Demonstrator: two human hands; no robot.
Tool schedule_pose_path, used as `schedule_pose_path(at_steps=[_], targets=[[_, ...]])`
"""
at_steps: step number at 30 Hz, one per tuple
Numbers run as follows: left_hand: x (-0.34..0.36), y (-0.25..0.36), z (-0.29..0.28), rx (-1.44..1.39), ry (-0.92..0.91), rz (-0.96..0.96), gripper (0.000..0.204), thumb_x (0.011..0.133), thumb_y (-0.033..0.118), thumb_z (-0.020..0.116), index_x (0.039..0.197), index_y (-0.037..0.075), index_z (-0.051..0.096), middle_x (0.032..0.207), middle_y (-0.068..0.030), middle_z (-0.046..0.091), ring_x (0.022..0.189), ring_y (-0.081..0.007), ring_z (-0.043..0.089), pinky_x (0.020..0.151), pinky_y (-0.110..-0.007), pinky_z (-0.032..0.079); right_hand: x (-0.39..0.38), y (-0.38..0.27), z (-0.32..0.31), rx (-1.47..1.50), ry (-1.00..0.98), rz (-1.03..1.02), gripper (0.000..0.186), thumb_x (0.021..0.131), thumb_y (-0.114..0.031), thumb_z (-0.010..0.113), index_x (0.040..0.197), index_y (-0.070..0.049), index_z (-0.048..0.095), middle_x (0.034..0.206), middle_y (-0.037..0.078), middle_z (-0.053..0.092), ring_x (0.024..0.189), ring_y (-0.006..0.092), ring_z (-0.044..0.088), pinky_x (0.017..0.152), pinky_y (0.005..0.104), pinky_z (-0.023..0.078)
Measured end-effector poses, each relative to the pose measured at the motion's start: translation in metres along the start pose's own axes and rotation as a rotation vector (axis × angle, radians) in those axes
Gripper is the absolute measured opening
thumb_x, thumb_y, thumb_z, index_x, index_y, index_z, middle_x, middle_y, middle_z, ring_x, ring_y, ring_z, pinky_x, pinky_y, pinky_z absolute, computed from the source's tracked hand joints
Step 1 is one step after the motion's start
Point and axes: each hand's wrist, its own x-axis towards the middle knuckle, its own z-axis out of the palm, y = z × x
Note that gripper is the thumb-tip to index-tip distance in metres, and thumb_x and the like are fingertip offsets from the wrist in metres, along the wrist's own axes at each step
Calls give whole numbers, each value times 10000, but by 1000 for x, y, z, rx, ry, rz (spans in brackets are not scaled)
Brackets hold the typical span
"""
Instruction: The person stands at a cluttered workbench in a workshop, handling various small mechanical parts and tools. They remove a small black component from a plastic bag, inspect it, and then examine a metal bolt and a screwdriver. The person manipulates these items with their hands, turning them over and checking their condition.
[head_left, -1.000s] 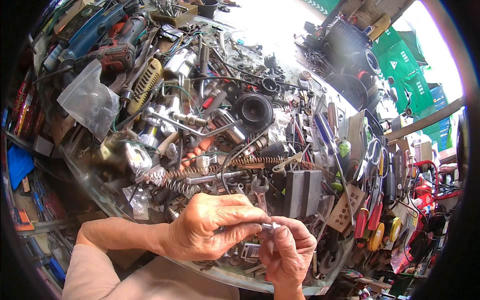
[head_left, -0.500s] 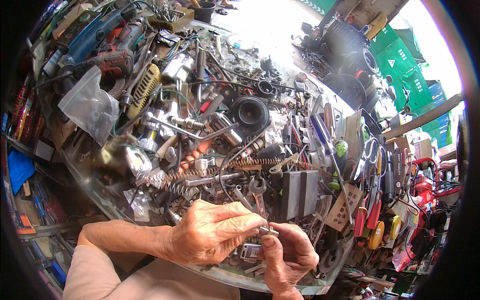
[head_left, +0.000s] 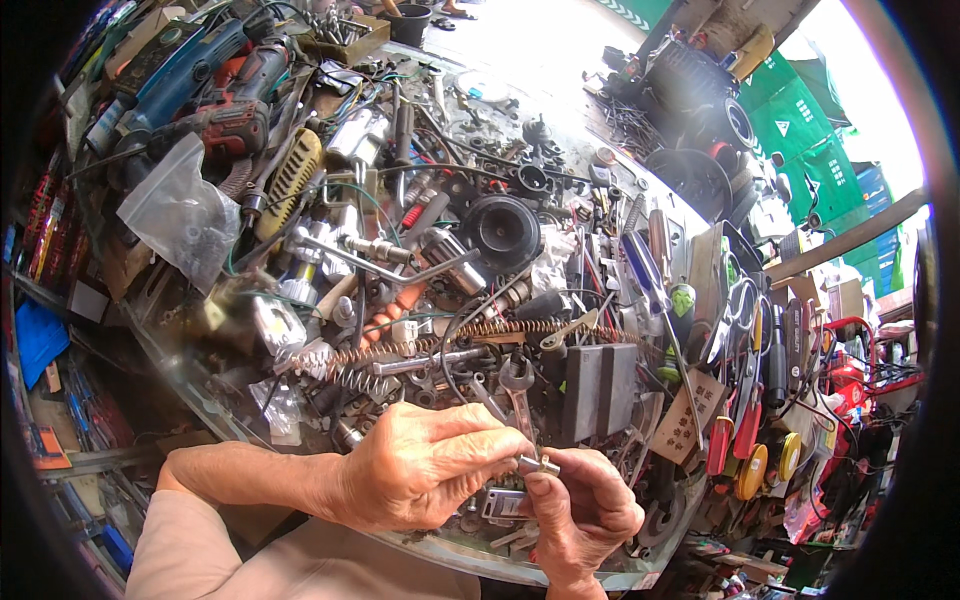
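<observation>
Low in the middle, both my hands meet around a small silver metal cylinder (head_left: 536,464) with a brass-coloured bit on it. My left hand (head_left: 430,465) pinches its left end between closed fingertips. From the other side, my right hand (head_left: 585,512) grips it with thumb and forefinger. The fingers partly cover the piece, so its full shape is hidden. A rectangular metal part (head_left: 503,503) lies just under the hands. Right beyond the fingertips is an open-ended wrench (head_left: 517,382), with a black rectangular block (head_left: 599,390) to its right.
Springs (head_left: 440,342), bolts and loose parts crowd the bench. A round black part (head_left: 501,232) lies at its middle. A red power drill (head_left: 235,115) and a clear plastic bag (head_left: 182,215) are at the left. Scissors (head_left: 738,312) and screwdrivers (head_left: 645,268) stand at the right.
The small cylinder has turned slightly between my fingertips, and its brass-coloured bit shows a little differently. Both hands stay nearly in the same place.
</observation>
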Motion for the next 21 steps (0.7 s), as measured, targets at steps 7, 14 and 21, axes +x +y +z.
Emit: schedule_pose_path(at_steps=[7, 14, 21], targets=[[-2, -2, 0, 41, 16, 34, 287, 790, -13, 709, 1068, -1, 641, 911, -118, 666, 718, -266, 682, 573, -327, 553, -1, 2, 3, 17, -19, -41, 200, 830, -15, 752, 991, 55, 657, 900, 116, 673, 666, 100, 642, 525, 209, 518], [-2, -1, 1, 24, 0, 27, 276, 801, -11, 706, 1070, -9, 647, 898, -122, 661, 722, -272, 678, 574, -333, 550, 8, 10, 4, -254, -53, -358, 158, 871, -92, 720, 863, 34, 625, 740, 79, 628, 557, 107, 559, 513, 236, 431], [-2, -2, -1, -305, -112, -200, 196, 883, -2, 659, 1073, -49, 652, 880, -130, 668, 726, -207, 690, 589, -277, 555, 8, 7, 1, -307, -117, -336, 366, 992, -271, 547, 741, -8, 592, 547, 33, 551, 452, 138, 538, 450, 265, 381]])
